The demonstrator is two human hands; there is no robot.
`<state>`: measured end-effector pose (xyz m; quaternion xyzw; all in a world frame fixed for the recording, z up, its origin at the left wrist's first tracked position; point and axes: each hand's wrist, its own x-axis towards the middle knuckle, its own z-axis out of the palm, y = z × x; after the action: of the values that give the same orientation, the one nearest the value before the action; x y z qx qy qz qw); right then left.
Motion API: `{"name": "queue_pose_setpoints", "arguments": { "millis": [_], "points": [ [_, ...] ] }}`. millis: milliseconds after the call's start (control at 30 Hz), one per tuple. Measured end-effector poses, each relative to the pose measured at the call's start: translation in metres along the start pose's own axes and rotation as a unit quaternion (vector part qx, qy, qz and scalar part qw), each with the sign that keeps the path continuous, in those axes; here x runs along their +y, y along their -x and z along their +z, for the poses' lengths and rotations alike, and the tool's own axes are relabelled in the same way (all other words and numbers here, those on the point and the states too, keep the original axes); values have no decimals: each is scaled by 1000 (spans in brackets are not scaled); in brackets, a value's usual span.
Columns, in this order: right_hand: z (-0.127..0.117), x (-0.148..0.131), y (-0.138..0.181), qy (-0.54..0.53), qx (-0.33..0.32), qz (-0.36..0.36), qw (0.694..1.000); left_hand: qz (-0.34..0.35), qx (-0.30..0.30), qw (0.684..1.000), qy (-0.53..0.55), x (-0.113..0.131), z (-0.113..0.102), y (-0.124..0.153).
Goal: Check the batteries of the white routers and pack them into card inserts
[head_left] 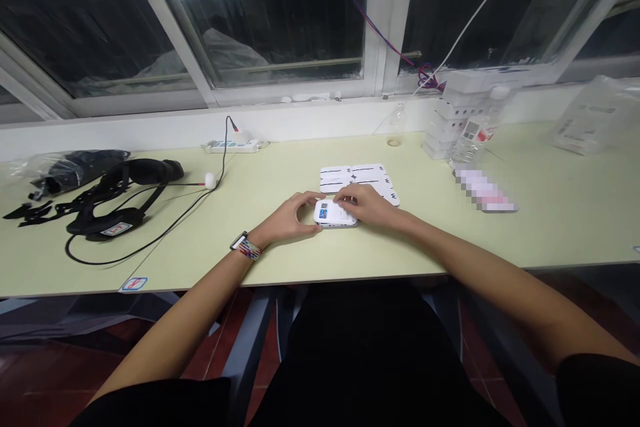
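A small white rounded box-shaped device [334,213] lies on the table in front of me, with blue and dark labels on its top and small openings along its near edge. My left hand [293,219] holds its left end, the thumb at the near corner and the fingers at the far one. Bent fingers of my right hand [364,203] press on the top at the right; their tips partly hide that side. Just behind the device is a flat white sheet or board [350,177] with black lines and marks, partly covered by my right hand.
To the left lie a black headset [120,200] with a cable and a dark bagged item [83,170]. A power strip [237,145] is by the wall. Right: stacked white boxes [445,120], a plastic bottle [473,137], a blurred phone-shaped item [485,191] and a clear bag [590,120].
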<state>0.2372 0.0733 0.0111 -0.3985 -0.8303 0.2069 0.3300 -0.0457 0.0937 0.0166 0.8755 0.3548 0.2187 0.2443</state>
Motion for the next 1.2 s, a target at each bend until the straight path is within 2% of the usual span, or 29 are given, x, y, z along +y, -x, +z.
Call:
{"name": "queue_pose_setpoints", "arguments": {
  "millis": [200,567,767,1000,1100,1200],
  "points": [
    [-3,3,1,24,-33,-19,999,-7,-4,1000,-18,-2,0,-1],
    [-25,-8,18,87,-106,-51,989,27,-5,1000,-14,-3,2,0],
    [-22,-8,21,116,-102,-53,987,29,-3,999,-20,-4,2,0],
    [-14,-10,25,167,-71,-84,980,95,26,993,-61,-3,5,-1],
    [-10,-10,24,185,-60,-90,977,97,43,991,-79,-5,5,-2],
    [-7,-9,22,158,-45,-65,984,83,55,992,-76,-8,2,-3]
  ]
}}
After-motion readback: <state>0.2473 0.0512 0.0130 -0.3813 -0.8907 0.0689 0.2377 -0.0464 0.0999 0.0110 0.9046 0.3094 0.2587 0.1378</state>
